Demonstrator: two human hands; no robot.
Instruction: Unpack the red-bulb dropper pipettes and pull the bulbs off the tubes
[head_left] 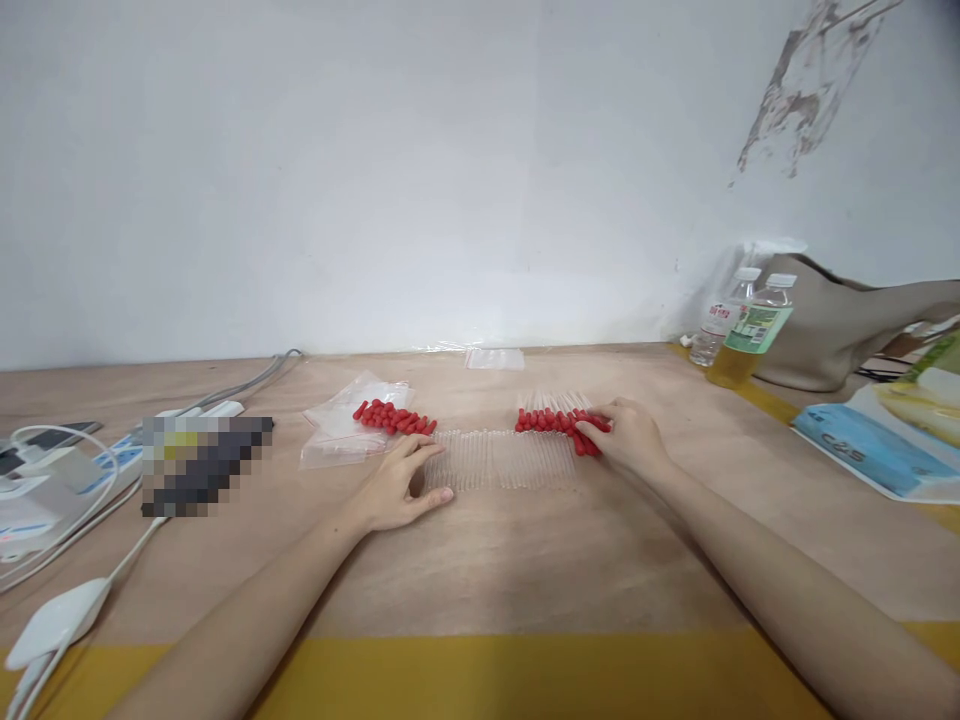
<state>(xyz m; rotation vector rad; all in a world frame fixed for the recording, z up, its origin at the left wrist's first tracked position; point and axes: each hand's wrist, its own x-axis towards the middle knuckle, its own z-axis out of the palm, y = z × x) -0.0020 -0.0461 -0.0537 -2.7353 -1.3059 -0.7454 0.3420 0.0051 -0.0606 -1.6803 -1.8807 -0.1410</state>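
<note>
A row of thin clear tubes (495, 460) lies side by side on the wooden table in front of me. My left hand (401, 485) rests at the left end of this row, thumb and fingers apart, touching the tubes' edge. Behind that hand is a loose pile of red rubber bulbs (386, 415). More red bulbs (546, 420) sit in a line behind the row, with clear tubes (555, 400) reaching back from them. My right hand (619, 435) is at this line's right end, its fingers closed on a red bulb; the fingertips partly hide it.
Clear plastic bags (337, 425) lie under and left of the loose bulbs. At left are a power strip (124, 465), white cables and a blurred dark object (210, 465). Two bottles (754, 330), a grey-brown bag (817, 320) and a blue tissue pack (870, 445) stand at right.
</note>
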